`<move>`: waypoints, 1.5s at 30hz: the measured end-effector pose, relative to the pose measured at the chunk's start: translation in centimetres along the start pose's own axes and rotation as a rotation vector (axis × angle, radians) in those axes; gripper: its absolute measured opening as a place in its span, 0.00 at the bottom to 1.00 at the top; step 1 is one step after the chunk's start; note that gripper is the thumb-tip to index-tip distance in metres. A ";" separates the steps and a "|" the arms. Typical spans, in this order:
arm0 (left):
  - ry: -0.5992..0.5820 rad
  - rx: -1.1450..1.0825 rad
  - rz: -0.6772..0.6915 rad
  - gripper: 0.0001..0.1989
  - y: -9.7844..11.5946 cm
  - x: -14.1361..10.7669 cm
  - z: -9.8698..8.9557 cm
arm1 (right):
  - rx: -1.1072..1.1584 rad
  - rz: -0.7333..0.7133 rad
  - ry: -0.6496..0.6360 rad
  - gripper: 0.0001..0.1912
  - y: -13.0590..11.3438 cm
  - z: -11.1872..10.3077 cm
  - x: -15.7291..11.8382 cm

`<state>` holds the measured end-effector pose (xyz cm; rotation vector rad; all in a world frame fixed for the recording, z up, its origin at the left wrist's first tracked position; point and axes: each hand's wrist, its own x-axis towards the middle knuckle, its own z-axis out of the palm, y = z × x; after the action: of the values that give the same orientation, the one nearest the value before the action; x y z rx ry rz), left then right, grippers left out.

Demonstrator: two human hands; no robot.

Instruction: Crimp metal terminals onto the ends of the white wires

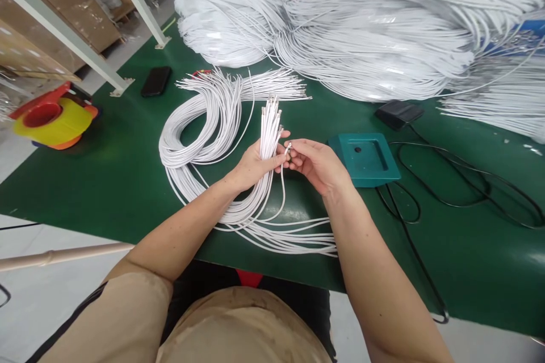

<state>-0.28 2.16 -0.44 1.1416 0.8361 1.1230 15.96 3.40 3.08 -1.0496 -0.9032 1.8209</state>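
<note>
My left hand is wrapped round a bundle of white cables, whose ends point up in front of me. Right beside it, my right hand pinches the end of a single white cable between thumb and finger. The two hands nearly touch. Below them the held bundle curves down to the table and joins looped white cables on the left. Some cables run right, under my right forearm.
Large heaps of white cables cover the back of the green table. A teal tray, a black box and black cords lie right. A black phone and a yellow tape roll are left.
</note>
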 end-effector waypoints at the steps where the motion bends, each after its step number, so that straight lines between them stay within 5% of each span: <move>1: -0.002 0.000 -0.005 0.29 0.0 0.0 0.0 | -0.040 -0.019 0.026 0.12 -0.1 0.0 -0.1; 9: -0.004 -0.023 -0.050 0.23 0.2 -0.1 -0.1 | -0.430 -0.230 0.148 0.10 0.2 0.0 -0.2; 14: 0.058 -0.109 -0.164 0.24 0.7 -0.1 0.1 | -0.989 -0.585 0.257 0.08 1.1 0.0 0.2; 17: 0.100 -0.189 -0.234 0.23 0.9 0.1 0.1 | -1.300 -0.864 0.182 0.12 1.3 -0.2 0.2; 20: 0.125 -0.223 -0.276 0.22 0.9 0.2 -0.1 | -1.556 -0.996 0.051 0.16 1.0 -0.5 0.1; 23: 0.120 -0.171 -0.263 0.22 0.6 0.4 -0.3 | -1.707 -0.964 0.026 0.16 0.4 -0.9 -0.1; 28: 0.146 0.042 -0.213 0.22 0.0 0.6 -0.5 | -1.856 -0.790 0.192 0.08 -0.3 -2.3 -0.3; 32: 0.155 0.144 -0.217 0.20 -0.2 0.8 -0.4 | -1.864 -0.656 0.156 0.06 -0.6 -3.3 0.0; 45: 0.170 0.378 -0.252 0.19 -1.1 1.6 -0.2 | -1.849 -0.653 0.252 0.09 -0.3 -3.2 0.6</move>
<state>0.24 3.72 -1.46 1.2163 1.3278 0.8812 18.74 4.66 1.92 -1.5343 -2.4120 -0.1184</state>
